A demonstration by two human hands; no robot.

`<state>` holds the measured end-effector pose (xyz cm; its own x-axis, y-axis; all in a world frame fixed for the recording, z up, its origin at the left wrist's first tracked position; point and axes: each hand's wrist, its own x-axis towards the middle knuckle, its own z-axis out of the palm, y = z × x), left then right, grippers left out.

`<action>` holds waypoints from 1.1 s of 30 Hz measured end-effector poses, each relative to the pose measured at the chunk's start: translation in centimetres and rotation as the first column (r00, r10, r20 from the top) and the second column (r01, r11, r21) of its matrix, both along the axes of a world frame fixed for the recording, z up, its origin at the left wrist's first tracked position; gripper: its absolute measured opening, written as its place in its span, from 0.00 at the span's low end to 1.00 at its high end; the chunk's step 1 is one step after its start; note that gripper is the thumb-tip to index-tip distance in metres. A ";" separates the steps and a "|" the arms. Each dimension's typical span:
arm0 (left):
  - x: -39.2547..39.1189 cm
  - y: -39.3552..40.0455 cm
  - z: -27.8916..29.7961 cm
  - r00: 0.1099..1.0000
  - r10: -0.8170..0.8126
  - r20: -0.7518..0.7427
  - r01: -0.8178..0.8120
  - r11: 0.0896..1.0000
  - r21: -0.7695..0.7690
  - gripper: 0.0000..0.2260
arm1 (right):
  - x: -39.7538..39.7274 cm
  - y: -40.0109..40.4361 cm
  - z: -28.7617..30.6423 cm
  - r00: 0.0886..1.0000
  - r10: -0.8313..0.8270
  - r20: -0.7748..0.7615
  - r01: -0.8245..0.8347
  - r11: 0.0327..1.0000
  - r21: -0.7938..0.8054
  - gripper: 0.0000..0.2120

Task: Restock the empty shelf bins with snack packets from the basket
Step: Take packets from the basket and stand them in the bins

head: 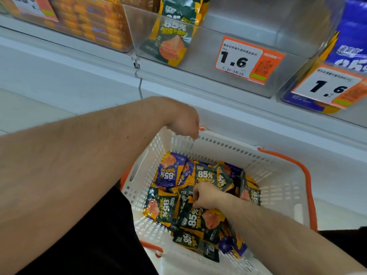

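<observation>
Down in the white basket (278,187), the right hand (204,195) curls its fingers around a dark packet (196,217) near the middle of the heap. The left hand (184,124) hangs over the basket's far left corner, fingers bent downward, though whether it grips the rim cannot be told. Above, the clear bin (228,36) holds one packet at its left end.

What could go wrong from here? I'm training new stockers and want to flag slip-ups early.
1. Purple and dark green packets lie mixed in the basket; the right hand might grab a purple one for the clear bin, which holds green.
2. The left hand only rests at the basket rim, so the basket may tip.
</observation>
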<state>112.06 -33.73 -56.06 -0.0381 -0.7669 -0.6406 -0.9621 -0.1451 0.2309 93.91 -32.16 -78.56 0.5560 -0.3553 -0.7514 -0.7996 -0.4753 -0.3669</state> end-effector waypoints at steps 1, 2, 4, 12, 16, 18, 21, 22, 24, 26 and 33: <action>0.1 0.0 0.0 1.000 0.002 -0.001 -0.002 1.000 0.002 0.18 | 0.1 0.2 0.0 1.000 0.018 -0.007 -0.018 1.000 -0.010 0.05; 0.1 0.1 0.0 1.000 0.003 -0.003 -0.003 1.000 0.004 0.18 | 0.1 0.2 0.0 0.999 0.038 -0.015 -0.039 0.999 -0.020 0.05; 0.3 0.2 0.3 1.000 0.005 -0.005 -0.005 1.000 0.005 0.18 | 0.3 0.1 0.6 0.997 0.073 -0.019 -0.074 0.997 -0.020 0.05; 2.2 0.5 2.5 0.996 0.090 -0.024 -0.092 0.991 -0.094 0.16 | 1.8 -4.9 10.3 0.965 -0.084 0.248 0.111 0.989 -0.095 0.11; 3.7 0.6 3.4 0.988 0.139 -0.072 -0.148 0.979 -0.141 0.17 | 2.1 -7.2 16.4 0.852 -0.257 0.457 0.286 0.958 0.006 0.09; 4.3 1.0 3.7 0.981 0.162 -0.105 -0.176 0.975 -0.136 0.20 | 2.1 -8.3 18.9 0.781 -0.302 0.547 0.332 0.942 0.046 0.10; 4.8 1.3 3.7 0.971 0.169 -0.169 -0.195 0.969 -0.150 0.22 | 2.3 -9.0 21.7 0.687 -0.326 0.650 0.362 0.929 0.083 0.11; 4.8 1.3 3.7 0.963 0.160 -0.218 -0.198 0.966 -0.167 0.19 | 2.4 -9.0 22.4 0.652 -0.344 0.675 0.372 0.922 0.110 0.11; 5.1 1.3 3.9 0.927 0.163 -0.338 -0.243 0.947 -0.210 0.12 | 2.6 -8.6 23.6 0.580 -0.399 0.710 0.400 0.899 0.179 0.11; 5.3 1.5 4.5 0.877 0.183 -0.445 -0.315 0.917 -0.245 0.09 | 3.0 -8.2 24.7 0.520 -0.451 0.725 0.430 0.872 0.234 0.11; 5.7 1.8 6.3 0.476 0.232 -0.848 -0.692 0.695 -0.197 0.13 | 4.7 -8.1 27.8 0.439 -0.496 0.749 0.480 0.835 0.271 0.08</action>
<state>117.75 -31.94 -49.74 0.1644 -0.9777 -0.1309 -0.2317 -0.1673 0.9583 98.64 -40.25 -50.76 0.6444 -0.7529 -0.1335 -0.3004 -0.0887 -0.9497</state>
